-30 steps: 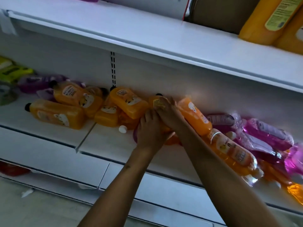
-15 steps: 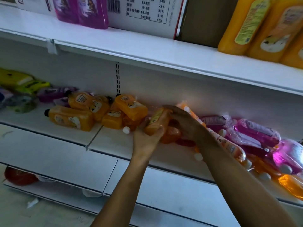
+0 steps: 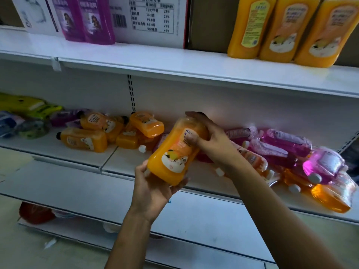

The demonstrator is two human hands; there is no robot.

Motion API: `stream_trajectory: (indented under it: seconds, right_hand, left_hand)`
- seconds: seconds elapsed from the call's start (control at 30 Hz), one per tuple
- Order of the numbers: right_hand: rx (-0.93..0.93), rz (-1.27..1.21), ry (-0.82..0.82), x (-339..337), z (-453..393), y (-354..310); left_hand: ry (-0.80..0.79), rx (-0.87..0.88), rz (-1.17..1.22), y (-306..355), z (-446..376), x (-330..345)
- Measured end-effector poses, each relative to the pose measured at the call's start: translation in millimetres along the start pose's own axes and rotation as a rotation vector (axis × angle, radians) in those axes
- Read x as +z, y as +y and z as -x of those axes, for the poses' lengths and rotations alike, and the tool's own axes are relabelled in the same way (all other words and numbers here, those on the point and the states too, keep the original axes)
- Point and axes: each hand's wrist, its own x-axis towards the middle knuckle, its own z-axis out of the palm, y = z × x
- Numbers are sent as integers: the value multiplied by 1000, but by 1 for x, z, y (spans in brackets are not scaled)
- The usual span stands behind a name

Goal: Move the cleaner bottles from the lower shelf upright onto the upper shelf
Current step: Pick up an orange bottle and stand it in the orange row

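Head view: orange bottle [image 3: 175, 152] tilted, held in front of lower shelf [image 3: 58, 146]
Left hand [image 3: 153, 189]: fingers curled round its wide near end
Right hand [image 3: 211, 140]: grips its far end
Upper shelf [image 3: 174, 63]: three orange bottles [image 3: 281, 30] upright, far right

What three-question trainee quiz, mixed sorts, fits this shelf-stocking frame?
1. True or false: both hands, left hand and right hand, grip the same orange bottle.
2. How many orange bottles stand upright on the upper shelf? A) one B) three C) five
3. Fill in: the orange bottles on the lower shelf at the left are lying ____.

Key: 1 true; 2 B; 3 down (on their sides).
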Motion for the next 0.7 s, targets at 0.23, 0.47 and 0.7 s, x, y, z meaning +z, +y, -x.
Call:
stream_trajectory:
  seconds: [0.23,0.47,0.7]
  right_hand:
    - [-136,37,55,-38,37,-42]
    - [-223,217,134,-85,70,-79]
    - [-294,353,287,-122,113,-101]
  left_hand:
    - [-290,126,-742,17,12,33]
    - [-423,477,-1023,-23,8,104]
    - [-564,611,-978,-58,12,153]
